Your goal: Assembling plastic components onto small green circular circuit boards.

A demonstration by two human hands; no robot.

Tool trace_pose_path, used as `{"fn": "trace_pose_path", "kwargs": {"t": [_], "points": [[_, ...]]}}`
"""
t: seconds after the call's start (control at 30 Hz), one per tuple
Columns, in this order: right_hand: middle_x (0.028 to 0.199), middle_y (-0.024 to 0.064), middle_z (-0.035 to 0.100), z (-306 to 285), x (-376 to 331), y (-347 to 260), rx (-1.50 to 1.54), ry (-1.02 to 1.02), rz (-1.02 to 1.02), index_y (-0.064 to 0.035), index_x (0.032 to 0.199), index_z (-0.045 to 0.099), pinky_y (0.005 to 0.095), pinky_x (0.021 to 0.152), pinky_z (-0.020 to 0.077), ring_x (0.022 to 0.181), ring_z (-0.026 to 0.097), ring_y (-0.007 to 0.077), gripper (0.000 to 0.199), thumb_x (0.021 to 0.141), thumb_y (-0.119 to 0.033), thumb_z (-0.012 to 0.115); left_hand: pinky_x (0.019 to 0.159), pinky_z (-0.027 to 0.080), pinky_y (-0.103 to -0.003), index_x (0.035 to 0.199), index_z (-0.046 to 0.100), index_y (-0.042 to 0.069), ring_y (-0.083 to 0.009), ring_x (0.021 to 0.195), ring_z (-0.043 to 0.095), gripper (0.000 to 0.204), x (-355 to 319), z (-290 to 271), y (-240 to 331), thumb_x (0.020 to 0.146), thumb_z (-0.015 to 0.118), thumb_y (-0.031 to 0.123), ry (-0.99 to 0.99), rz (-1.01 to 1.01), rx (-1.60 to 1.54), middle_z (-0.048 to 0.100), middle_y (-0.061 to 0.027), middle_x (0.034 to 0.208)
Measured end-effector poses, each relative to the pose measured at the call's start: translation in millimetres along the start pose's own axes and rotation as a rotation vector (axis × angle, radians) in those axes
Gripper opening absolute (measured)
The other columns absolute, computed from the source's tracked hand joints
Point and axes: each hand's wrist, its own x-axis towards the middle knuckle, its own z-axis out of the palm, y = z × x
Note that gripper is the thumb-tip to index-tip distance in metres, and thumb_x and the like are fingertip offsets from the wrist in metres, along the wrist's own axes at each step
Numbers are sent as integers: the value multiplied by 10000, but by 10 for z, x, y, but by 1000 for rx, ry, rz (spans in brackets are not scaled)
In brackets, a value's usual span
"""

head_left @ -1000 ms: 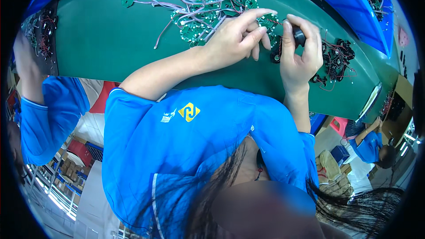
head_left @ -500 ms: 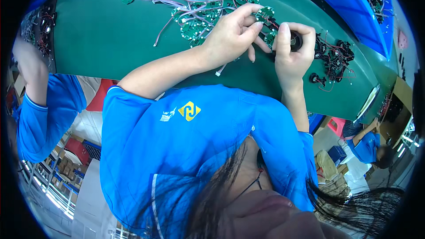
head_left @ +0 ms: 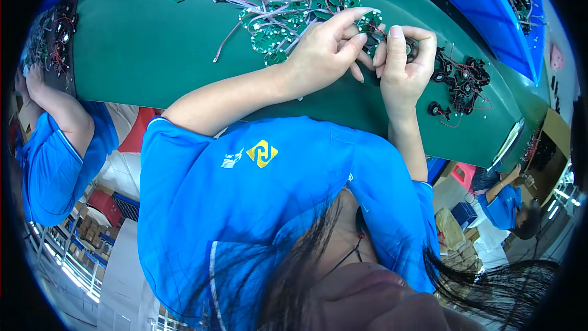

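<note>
A green work surface (head_left: 135, 49) stretches under both of the person's arms. The left forearm (head_left: 226, 98) slants up and rightward across its near edge, elbow bent out to the side; the right forearm (head_left: 409, 138) is foreshortened and rises nearly straight. Beyond the left wrist spreads a heap of wired circuit boards (head_left: 266, 40). The left hand (head_left: 327, 49) shows its back, thumb and forefinger closed on a small green board, the other fingers loosely curled beneath. The right hand (head_left: 404, 64) stands upright just beside it, thumb raised and fingers curled around a dark round part (head_left: 410, 50), partly hidden. Right of that hand lies a cluster of black wheeled parts (head_left: 465, 83) with thin red wires. The small green board (head_left: 369, 21) sits between the two hands.
</note>
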Motion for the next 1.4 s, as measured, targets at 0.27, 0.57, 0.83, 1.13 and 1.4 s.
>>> {"fn": "trace_pose_path", "kwargs": {"t": [0.27,0.57,0.83,1.13,1.4], "points": [[594,12,509,19,9,-1,-38,46,-42,-24,941,426,182,419,369,463,485,63,116,903,-75,523,553,552,-238,1302,364,-15,-184,696,646,404,-6,18,-17,910,460,1,30,67,90,543,-84,737],[606,13,507,9,21,53,-105,29,-38,-24,933,431,185,423,378,472,488,63,110,898,-67,526,548,550,-236,1283,387,-25,-184,687,653,389,0,25,-58,903,467,-9,51,62,151,545,-86,728],[680,45,530,-15,48,144,-295,19,-160,-27,929,437,185,420,377,482,474,62,111,895,-72,532,528,543,-236,1274,397,-32,-194,683,662,381,-20,14,-93,898,464,-24,40,119,178,558,-86,706],[560,11,489,75,62,301,-304,74,-301,-42,924,436,180,370,312,415,431,61,105,905,-89,529,508,532,-237,1263,400,-47,-192,631,652,370,-37,28,-153,898,459,-27,115,148,231,572,-96,691],[555,16,495,83,81,231,-90,22,-71,-47,921,435,185,369,318,406,424,59,107,900,-86,532,498,526,-236,1240,409,-67,-179,591,633,348,-66,45,-194,898,457,-26,146,143,202,573,-100,695]]}}
